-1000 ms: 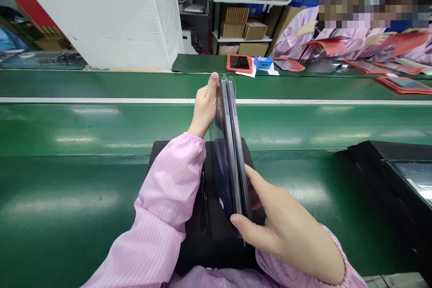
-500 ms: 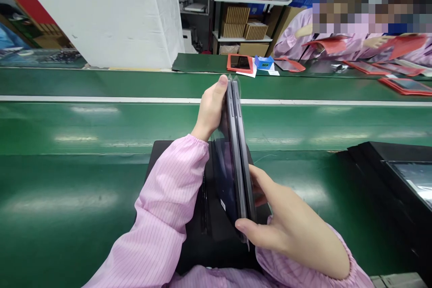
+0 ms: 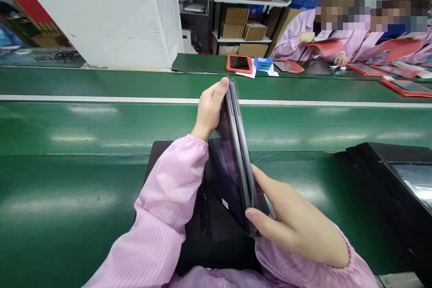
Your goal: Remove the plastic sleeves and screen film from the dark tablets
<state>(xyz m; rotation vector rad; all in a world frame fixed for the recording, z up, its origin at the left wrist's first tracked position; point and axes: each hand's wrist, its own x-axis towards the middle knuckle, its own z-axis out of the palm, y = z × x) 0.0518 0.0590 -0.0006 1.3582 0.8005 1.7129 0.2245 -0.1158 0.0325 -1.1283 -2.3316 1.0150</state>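
Observation:
Two dark tablets [image 3: 229,166] stand on edge, pressed together and tilted, with clear film sticking out at their ends. My left hand [image 3: 211,105] is closed on their far end, thumb on top. At the near end my right hand [image 3: 286,216] grips them, its thumb on the lower corner and its fingers behind the right-hand tablet. A small white label shows on the left tablet's dark face. Beneath lies a black folder-like pad [image 3: 216,247], partly hidden by my forearms.
A black stack with a film-covered screen [image 3: 413,180] lies at the right. Across the green bench [image 3: 84,126] are a red-cased tablet [image 3: 239,64], a blue box [image 3: 263,63] and more red cases [image 3: 410,87]. Co-workers in pink sleeves [image 3: 293,36] sit at the far right.
The tablets' near end has swung slightly right and up, showing more of the left tablet's face. My right hand has moved with it. A co-worker's hand has lowered to the far bench.

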